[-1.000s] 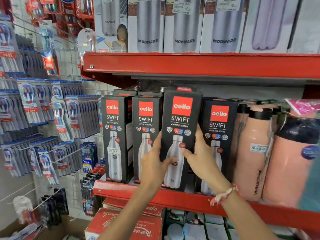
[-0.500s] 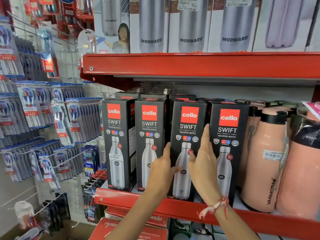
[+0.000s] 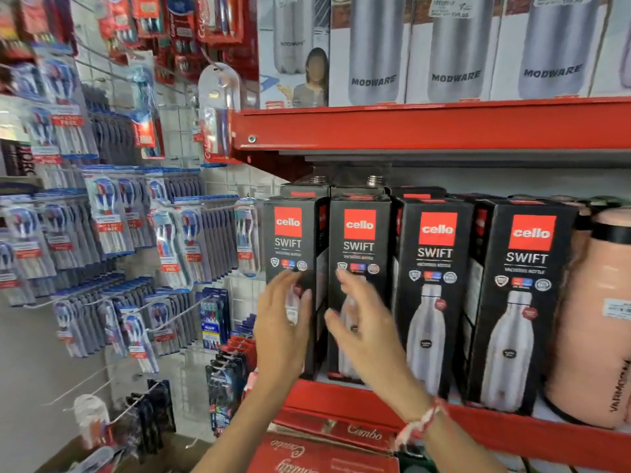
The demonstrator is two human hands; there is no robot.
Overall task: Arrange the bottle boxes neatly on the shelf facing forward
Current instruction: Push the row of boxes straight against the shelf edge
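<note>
Several black Cello Swift bottle boxes stand in a front row on the red shelf (image 3: 512, 435), labels facing me. My left hand (image 3: 281, 322) lies over the front of the leftmost box (image 3: 290, 233), fingers spread. My right hand (image 3: 362, 326) is in front of the second box (image 3: 358, 233), fingers apart and blurred; I cannot tell whether it touches. The third box (image 3: 433, 268) and the fourth box (image 3: 526, 285) stand free to the right. More black boxes sit behind the row, partly hidden.
A peach flask (image 3: 597, 319) stands at the right end of the shelf. White Modware boxes (image 3: 454, 49) fill the upper shelf. Toothbrush packs (image 3: 112, 216) hang on the wire grid to the left. Red Combo cartons (image 3: 327, 445) sit below the shelf.
Both hands let go of the third box, which now stands in line, and moved left to the first and second boxes. The view shifted closer and leftward.
</note>
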